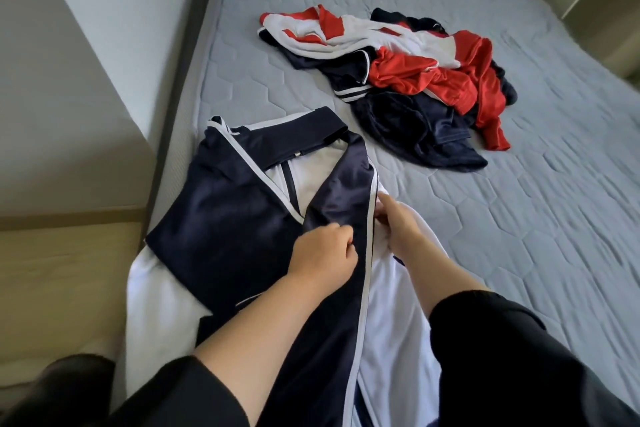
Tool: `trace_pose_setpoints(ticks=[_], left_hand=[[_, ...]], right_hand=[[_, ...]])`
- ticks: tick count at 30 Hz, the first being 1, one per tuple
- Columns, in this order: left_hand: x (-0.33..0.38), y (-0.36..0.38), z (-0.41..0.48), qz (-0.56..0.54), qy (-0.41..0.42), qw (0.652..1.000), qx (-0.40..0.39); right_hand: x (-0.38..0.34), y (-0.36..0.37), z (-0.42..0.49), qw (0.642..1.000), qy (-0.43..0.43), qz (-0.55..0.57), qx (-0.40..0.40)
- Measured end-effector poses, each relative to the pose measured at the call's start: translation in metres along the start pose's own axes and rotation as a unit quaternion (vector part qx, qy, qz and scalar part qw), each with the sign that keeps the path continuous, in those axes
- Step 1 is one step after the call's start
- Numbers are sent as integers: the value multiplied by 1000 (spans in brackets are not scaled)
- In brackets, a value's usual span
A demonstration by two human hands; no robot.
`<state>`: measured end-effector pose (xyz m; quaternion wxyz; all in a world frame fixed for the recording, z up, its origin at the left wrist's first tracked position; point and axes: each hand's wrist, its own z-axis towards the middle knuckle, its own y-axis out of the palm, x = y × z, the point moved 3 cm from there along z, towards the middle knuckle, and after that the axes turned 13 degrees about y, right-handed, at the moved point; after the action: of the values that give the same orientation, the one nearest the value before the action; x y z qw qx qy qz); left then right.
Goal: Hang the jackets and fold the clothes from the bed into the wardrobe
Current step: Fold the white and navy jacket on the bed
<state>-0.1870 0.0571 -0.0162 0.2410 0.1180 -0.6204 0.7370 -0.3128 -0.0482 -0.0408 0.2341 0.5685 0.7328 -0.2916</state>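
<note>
Where the jacket [242, 218] runs off the bottom of the picture, its hem and lower sleeves are cut off, and both forearms in black sleeves [502, 357] cover part of its front; the fingertips of both hands are tucked against the cloth and hard to make out; a dark shape at the lower left corner is too blurred to name.

The navy and white jacket lies on the near left corner of the bed [519, 218], its long axis running from the viewer away and slightly to the left, collar at the far end, the front open so the white lining shows; its left side hangs over the edge of the bed.

The left hand [325, 253] has its fingers curled, its grip clenched on the navy front panel near the white-piped edge; the right hand [398, 225] sits just beside it on the other side of that edge, fingers bent, pinching the white trim or the white cloth under it, which of the two I cannot tell; the hands are close but apart, with the navy strip between them.

Farther up the bed, well apart from the jacket, lies a heap of clothes [398, 73] in red, white and navy, tangled so that single garments cannot be told apart; a pale wall [69, 80] stands to the left of the bed.
</note>
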Motion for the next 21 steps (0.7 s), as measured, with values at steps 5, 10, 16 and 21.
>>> trace_pose_setpoints(ticks=[5, 10, 16, 21], left_hand=[[13, 14, -35, 35, -158, 983, -85], [24, 12, -47, 1, -256, 966, -37], [4, -11, -69, -248, -295, 923, 18], [-17, -37, -78, -645, -418, 617, 169]], right_hand=[[-3, 4, -31, 993, -79, -82, -2], [-24, 33, -75, 984, -131, -95, -71], [-22, 50, -101, 986, -117, -86, -85], [13, 27, -95, 998, -14, 52, 19]])
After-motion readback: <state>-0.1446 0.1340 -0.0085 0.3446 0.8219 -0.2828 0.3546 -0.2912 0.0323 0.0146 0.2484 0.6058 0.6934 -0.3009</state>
